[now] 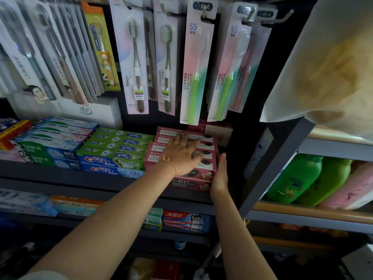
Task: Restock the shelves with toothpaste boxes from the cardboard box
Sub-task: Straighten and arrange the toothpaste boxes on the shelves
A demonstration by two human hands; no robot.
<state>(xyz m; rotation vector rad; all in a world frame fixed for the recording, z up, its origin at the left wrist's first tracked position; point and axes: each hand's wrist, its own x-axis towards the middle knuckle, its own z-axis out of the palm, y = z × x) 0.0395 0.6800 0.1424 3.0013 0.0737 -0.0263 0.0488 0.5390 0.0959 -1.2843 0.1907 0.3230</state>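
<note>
Item one, centre of the frame: we record a stack of pink toothpaste boxes (186, 156) on the dark shelf (60, 174), long flat cartons with glossy printed faces, lying front to back in tiers. Our left hand (182, 154) lies flat on the top of the stack, fingers straight and spread. Our right hand (220, 174) presses against the stack's right end, fingers straight, palm to the cardboard; neither of our hands curls round anything.

Item two, left of the stack and touching it: green and blue Crest boxes (115, 152), then Darlie boxes (50, 146) further left, packed in rows with no gap between them.

Item three, upper half of the frame: carded toothbrushes (193, 63) hang on hooks, their lower ends just above the back of the pink stack.

Item four, right of the stack: a narrow dark gap, then a slanting dark upright post (278, 158). Beyond it, at right, green bottles (302, 178) and a pink one of smooth plastic.

Item five, lower centre: Colgate boxes (185, 221) on the shelf below.
</note>
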